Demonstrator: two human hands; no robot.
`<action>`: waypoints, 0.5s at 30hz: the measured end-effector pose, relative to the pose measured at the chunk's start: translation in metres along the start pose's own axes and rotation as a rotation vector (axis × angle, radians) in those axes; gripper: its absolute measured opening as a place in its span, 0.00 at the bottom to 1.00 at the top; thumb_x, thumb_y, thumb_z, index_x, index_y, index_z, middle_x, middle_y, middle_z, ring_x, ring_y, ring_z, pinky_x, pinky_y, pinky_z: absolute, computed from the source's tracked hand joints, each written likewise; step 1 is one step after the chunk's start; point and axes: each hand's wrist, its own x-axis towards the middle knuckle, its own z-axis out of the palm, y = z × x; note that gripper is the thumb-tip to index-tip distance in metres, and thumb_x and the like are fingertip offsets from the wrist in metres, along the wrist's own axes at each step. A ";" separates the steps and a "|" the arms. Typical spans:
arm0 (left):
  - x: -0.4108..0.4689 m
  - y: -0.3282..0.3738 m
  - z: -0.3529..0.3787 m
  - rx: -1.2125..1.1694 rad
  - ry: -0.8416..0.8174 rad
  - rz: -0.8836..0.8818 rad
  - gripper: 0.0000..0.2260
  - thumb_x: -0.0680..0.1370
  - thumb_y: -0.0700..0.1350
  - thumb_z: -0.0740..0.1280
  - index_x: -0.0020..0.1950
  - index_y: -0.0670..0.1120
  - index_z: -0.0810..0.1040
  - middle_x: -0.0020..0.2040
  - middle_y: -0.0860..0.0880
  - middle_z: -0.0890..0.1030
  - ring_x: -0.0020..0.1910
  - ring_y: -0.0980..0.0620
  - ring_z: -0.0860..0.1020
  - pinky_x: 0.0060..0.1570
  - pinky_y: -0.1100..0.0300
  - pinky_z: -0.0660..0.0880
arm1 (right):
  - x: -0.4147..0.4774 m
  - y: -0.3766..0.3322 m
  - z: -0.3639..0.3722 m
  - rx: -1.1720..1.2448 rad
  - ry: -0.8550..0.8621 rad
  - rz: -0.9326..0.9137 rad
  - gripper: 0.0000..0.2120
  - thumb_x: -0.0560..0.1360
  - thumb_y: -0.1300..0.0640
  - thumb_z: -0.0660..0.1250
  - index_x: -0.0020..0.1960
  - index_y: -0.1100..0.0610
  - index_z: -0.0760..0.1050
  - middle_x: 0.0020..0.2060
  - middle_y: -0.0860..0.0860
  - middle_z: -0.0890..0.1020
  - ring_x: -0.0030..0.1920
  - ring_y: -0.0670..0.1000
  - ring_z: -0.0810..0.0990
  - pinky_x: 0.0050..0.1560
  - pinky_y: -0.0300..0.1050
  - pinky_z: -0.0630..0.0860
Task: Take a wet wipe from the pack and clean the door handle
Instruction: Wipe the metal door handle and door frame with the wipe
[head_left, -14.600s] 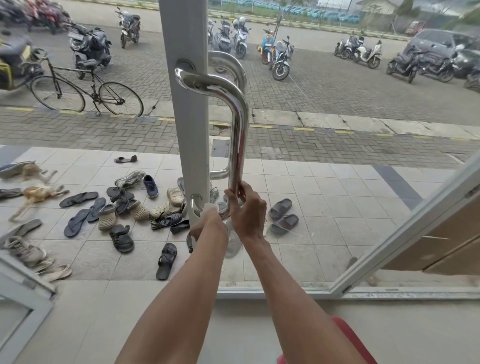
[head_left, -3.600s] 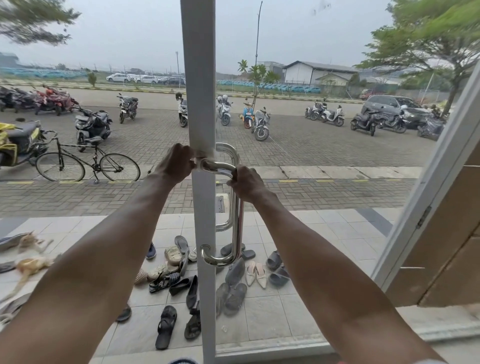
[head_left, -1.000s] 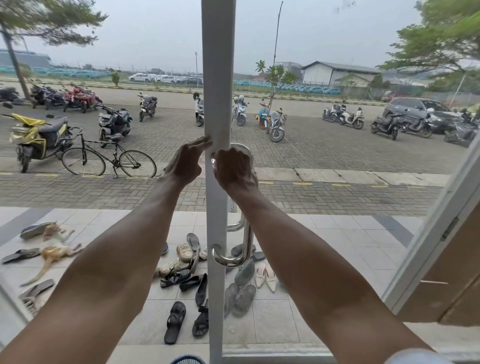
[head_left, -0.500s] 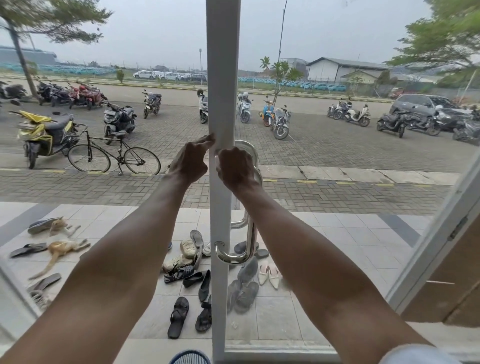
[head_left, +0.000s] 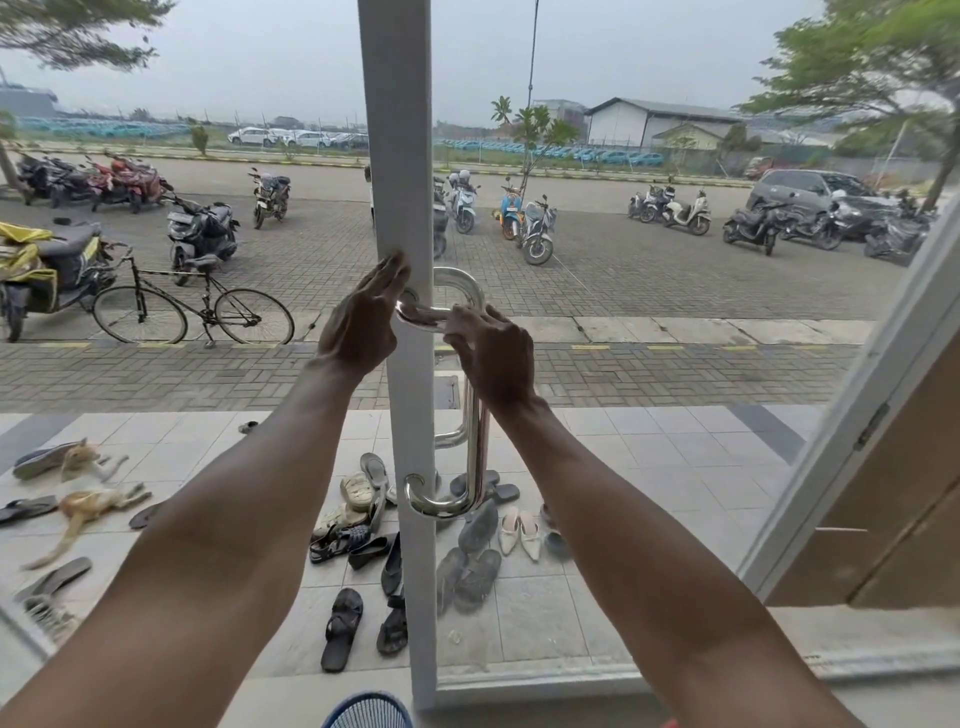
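Head view, single frame

The door handle (head_left: 475, 452) is a polished steel D-pull on the white door stile (head_left: 397, 156), mid-frame. Its upright bar runs down the right side of the stile. The lower arm meets the stile at a round rose low down, and the upper arm meets it at hand height. A twin handle (head_left: 462, 274) shows on the far side of the glass, just behind the upper bend.

Right hand (head_left: 493, 358): fingers curled over the upper bend of the door handle, where arm turns into bar. I log it as clamped on the handle. The back of the hand faces me, so what lies under the fingers is hidden.

Left hand (head_left: 363, 325): fingers straight and together, laid flat against the left edge of the stile, tips just above the upper rose. I see nothing held in it. The two hands are near each other, with the stile and a bare stretch of the upper arm between them.

Outward, through the glass:
- A scatter of sandals and shoes (head_left: 358, 540) lies on the tiled porch (head_left: 649, 467), bunched around the foot of the stile
- At far left on the tiles a ginger cat (head_left: 91, 504) lies stretched out, with a second cat (head_left: 78, 457) just behind it
- Beyond the porch is brick paving, with a bicycle (head_left: 193, 306) standing at left, parked motorbikes (head_left: 202, 234) in rows and a grey car (head_left: 810, 189) at far right

Inside:
- A slanting white frame (head_left: 852, 431) sits against a brown panel (head_left: 914, 493) at right
- A blue mesh object (head_left: 371, 714) is cut off by the bottom edge, too little of it showing to identify
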 end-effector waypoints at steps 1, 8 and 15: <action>0.000 0.001 0.001 -0.003 0.002 -0.011 0.32 0.72 0.27 0.67 0.76 0.36 0.65 0.78 0.40 0.64 0.77 0.44 0.64 0.72 0.48 0.69 | -0.004 0.001 0.001 0.013 0.049 0.037 0.10 0.70 0.55 0.77 0.48 0.56 0.80 0.39 0.50 0.85 0.44 0.56 0.85 0.36 0.47 0.80; -0.002 0.002 -0.003 0.031 0.048 0.006 0.28 0.73 0.28 0.61 0.74 0.37 0.69 0.79 0.44 0.62 0.77 0.44 0.63 0.68 0.47 0.72 | -0.036 0.002 0.020 0.115 0.169 0.395 0.18 0.71 0.46 0.75 0.55 0.57 0.81 0.40 0.54 0.86 0.37 0.56 0.85 0.38 0.46 0.81; -0.003 0.006 0.011 0.032 0.010 0.048 0.28 0.75 0.30 0.60 0.75 0.39 0.68 0.80 0.46 0.62 0.78 0.47 0.63 0.66 0.47 0.74 | -0.054 -0.002 0.030 0.203 0.185 0.631 0.15 0.67 0.48 0.77 0.45 0.55 0.76 0.30 0.50 0.83 0.30 0.55 0.81 0.34 0.44 0.77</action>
